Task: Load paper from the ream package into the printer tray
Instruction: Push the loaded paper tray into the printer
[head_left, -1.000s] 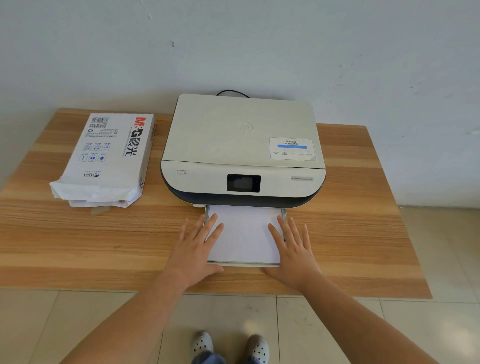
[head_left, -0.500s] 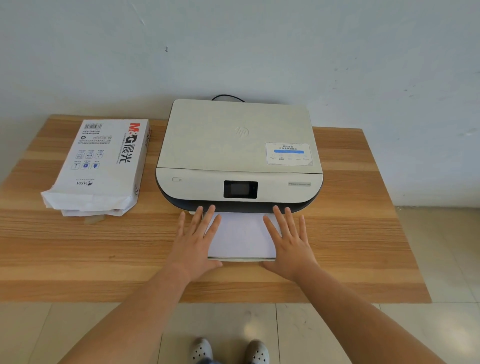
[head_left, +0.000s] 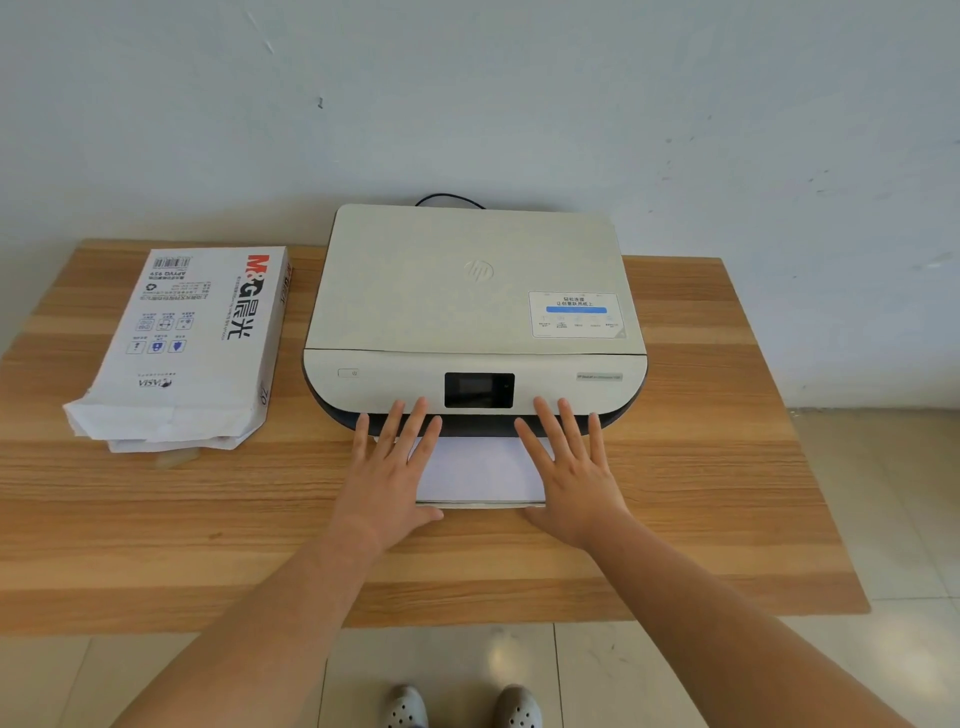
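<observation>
Wooden desk (head_left: 727, 415), pale wall | left hand (head_left: 387, 483), right hand (head_left: 576, 480): fingers flat, splayed | paper (head_left: 480, 467) in tray (head_left: 480, 503) between fingers, part-inserted under printer (head_left: 472, 312) | light, floppy, slippery: push front edge | ream package (head_left: 187, 343) well left of fingers

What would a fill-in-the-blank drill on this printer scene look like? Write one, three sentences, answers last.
1. Both hands, left hand and right hand, lie flat on the paper tray with fingers ____.
2. The ream package lies to the ____ of the printer.
3. The printer's screen is ____.

Answers: spread; left; dark
</observation>
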